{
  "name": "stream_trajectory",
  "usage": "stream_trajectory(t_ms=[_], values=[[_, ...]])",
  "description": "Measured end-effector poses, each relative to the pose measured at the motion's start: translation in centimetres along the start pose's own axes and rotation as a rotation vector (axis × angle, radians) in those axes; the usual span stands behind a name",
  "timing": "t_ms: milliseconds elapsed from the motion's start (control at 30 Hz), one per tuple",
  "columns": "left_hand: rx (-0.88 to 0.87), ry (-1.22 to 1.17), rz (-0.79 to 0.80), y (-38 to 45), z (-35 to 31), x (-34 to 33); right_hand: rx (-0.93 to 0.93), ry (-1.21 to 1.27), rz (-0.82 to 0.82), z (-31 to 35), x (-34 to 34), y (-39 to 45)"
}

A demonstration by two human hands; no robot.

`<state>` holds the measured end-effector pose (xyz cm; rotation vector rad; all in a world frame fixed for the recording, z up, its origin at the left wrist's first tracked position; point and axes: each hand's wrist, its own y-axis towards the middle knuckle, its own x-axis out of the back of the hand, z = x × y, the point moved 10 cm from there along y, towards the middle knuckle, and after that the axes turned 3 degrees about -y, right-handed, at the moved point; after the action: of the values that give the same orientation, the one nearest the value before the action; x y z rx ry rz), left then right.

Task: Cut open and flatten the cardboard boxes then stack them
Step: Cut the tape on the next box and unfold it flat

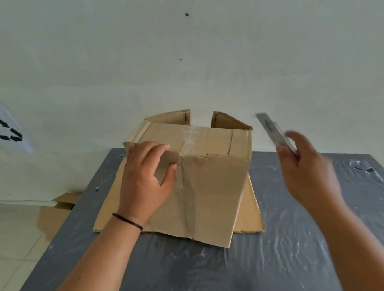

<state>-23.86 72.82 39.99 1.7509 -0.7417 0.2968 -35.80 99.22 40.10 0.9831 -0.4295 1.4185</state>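
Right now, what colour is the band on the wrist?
Black. The thin wrist band circles the left wrist, clearest in the head view.

Your cardboard box [203, 179] stands upright on the grey tabletop [297, 240], brown and creased, with clear tape across its near top edge. Its far top flaps stand open, and a near flap hangs down the front. It sits on top of a flattened cardboard sheet [251, 209], which lies flat on the tabletop and sticks out from under the box on both sides. Your cutter [275, 132] is raised just right of the box, tilted and blurred.
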Motion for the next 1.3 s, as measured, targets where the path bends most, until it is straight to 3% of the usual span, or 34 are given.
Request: stream_trajectory(t_ms=[200,400,533,867,967,1300], values=[[0.013,0.013,0.027,0.4,1.0,0.8,0.465,-0.131,0.134,11.8,1.3,0.4],[0.013,-0.05,0.019,0.8,1.2,1.4,0.71,-0.498,0.241,16.1,-2.1,-0.1],[0.012,-0.034,-0.005,0.5,1.5,1.5,0.749,-0.638,0.19,17.2,-2.4,0.7],[0.039,-0.067,0.001,0.1,1.7,1.3,0.877,-0.66,0.197,19.3,-3.4,0.5],[0.045,-0.078,-0.015,0.1,1.5,1.4,0.925,-0.721,0.132,19.9,-3.6,0.0],[0.042,-0.091,0.016,0.1,1.1,0.7,1.074,-0.919,0.137,20.9,-4.3,-1.2]])
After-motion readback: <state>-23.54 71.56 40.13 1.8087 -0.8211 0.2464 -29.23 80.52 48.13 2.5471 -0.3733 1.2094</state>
